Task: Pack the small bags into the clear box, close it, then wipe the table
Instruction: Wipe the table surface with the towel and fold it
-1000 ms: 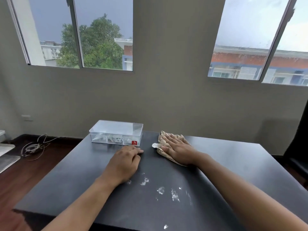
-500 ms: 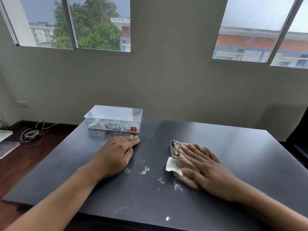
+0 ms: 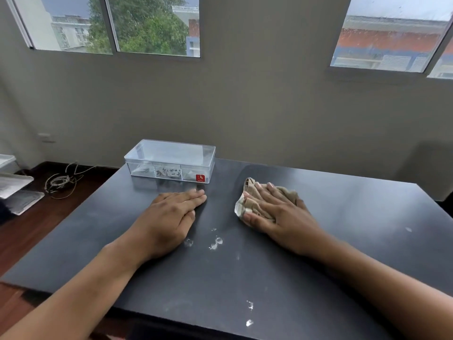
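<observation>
The clear box stands with its lid on at the far left of the dark table. Small bags show through its front wall, beside a red label. My right hand presses flat on a crumpled beige cloth right of the box, near the table's middle. My left hand lies palm down on the table just in front of the box, fingers straight, holding nothing. White wet spots sit between my hands, and two more spots lie near the front edge.
A grey wall with windows rises right behind the table. On the wooden floor to the left lie coiled cables and a flat grey object. A dark chair edge shows at the far right.
My right hand drew the cloth toward me over the spots, then pushed it back away toward the far side. Some spots near the cloth are gone. My left hand stayed put.
</observation>
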